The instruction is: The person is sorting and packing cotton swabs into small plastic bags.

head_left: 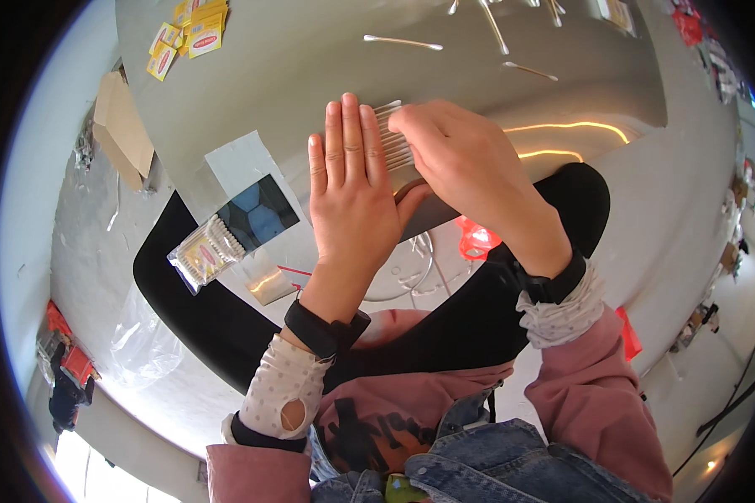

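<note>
On the metal table [302,80], a row of white cotton swabs [395,144] lies side by side between my hands. My left hand [352,189] is flat, its fingers stretched out, with the index finger's edge along the left ends of the row. The thumb points right, toward my other hand. My right hand [474,163] bends over the right side of the row with its fingers curled in against the swabs; some fingertips are hidden beneath it. Several loose swabs, among them one cotton swab [403,43], are scattered at the far side.
A clear pack of cotton swabs [205,254] lies left of my left forearm, by a dark panel with blue hexagons [258,220] and a whitish sheet [242,163]. Yellow packets [205,32] lie far left. A red plastic bag [476,239] shows below the table edge.
</note>
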### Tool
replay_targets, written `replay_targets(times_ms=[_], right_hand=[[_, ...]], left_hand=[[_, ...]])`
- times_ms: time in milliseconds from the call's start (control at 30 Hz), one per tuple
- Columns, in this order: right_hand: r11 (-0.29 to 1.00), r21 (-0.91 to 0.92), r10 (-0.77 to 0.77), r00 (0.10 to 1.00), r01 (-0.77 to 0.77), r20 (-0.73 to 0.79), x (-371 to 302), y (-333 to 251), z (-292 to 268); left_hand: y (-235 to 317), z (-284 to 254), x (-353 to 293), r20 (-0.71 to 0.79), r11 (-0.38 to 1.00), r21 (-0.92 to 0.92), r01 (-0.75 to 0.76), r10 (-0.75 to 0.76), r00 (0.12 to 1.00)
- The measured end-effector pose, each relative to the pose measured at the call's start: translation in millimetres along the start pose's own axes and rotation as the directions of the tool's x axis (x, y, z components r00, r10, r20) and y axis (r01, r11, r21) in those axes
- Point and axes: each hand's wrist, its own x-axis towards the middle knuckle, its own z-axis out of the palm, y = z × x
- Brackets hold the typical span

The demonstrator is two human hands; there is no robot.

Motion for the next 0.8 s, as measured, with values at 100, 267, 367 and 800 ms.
replay_targets(times_ms=[100,267,367,800], right_hand=[[0.987,-0.132,-0.082,0.995,0.09,0.063,10.6,-8.2,-0.5],[0.946,-0.318,-0.022,0.993,0.058,0.115,10.4,-2.4,-13.7],[0.918,-0.376,0.162,0.985,-0.126,0.065,-7.9,10.5,-50.0],[0.283,-0.25,0.955,0.297,-0.926,-0.016,-263.4,44.1,-101.8]], left_hand=[[-0.6,1.4,-0.1,-0.015,0.999,0.03,-0.021,0.021,1.0],[1.5,-1.6,2.5,-0.021,0.999,-0.039,-0.02,0.02,1.0],[0.4,-8.4,1.0,0.026,0.993,-0.119,0.0,0.003,1.0],[-57.0,-22.3,121.4,-0.179,0.935,-0.137,-0.326,0.3,0.937]])
